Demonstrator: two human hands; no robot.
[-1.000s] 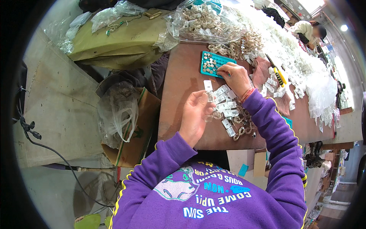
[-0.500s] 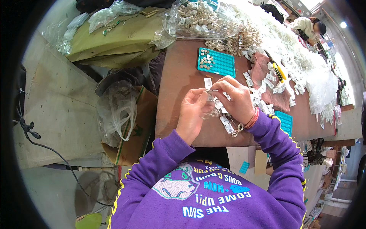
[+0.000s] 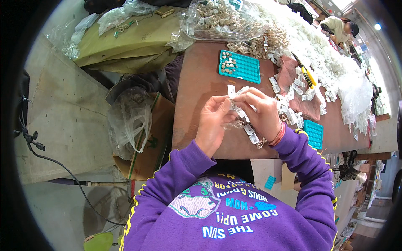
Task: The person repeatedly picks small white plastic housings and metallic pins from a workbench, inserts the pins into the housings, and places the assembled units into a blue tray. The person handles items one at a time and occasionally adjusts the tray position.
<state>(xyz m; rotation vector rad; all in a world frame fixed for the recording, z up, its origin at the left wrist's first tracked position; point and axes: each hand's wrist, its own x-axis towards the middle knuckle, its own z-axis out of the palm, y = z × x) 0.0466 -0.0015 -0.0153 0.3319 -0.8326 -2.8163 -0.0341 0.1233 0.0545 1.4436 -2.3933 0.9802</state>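
Note:
Over the table's front part, my left hand pinches a small white plastic piece upright between thumb and fingers. Clear, thin looped cord hangs beneath that hand. My right hand meets it fingertip to fingertip, its thumb and fingers closed; whatever they grip is hidden. Joined white plastic pieces with a beige cord lie on the table below my right hand. Just beyond the hands is a teal tray of round hollows, with several silvery button-like discs at its left end.
A second teal tray lies by my right sleeve. Yellow-and-black pliers rest on a pink cloth among loose white pieces. Behind, a clear bag holds corded pieces beside a large white heap. Another person sits at far right.
My right fingers have shifted slightly at the piece, and more white plastic shows beside them. The whole view has moved a little; the left hand keeps its pinch.

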